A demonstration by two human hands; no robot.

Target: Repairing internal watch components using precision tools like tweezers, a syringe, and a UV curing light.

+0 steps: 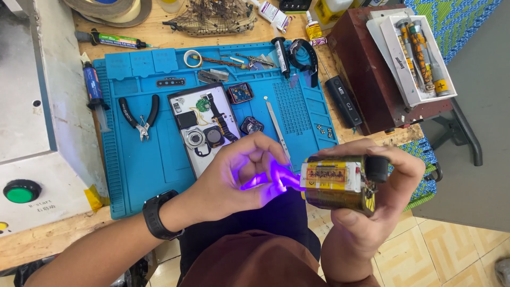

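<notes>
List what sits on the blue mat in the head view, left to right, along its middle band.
Syringe → black-handled pliers → opened phone → small watch body → metal pry tool

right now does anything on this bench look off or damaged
Mostly the phone on the blue mat: it lies opened, back off, parts exposed. The right hand shines a violet lamp onto the left hand.

Single head-worn view, looking steeply down from close above, blue work mat [159, 159] ahead, lap below
</notes>
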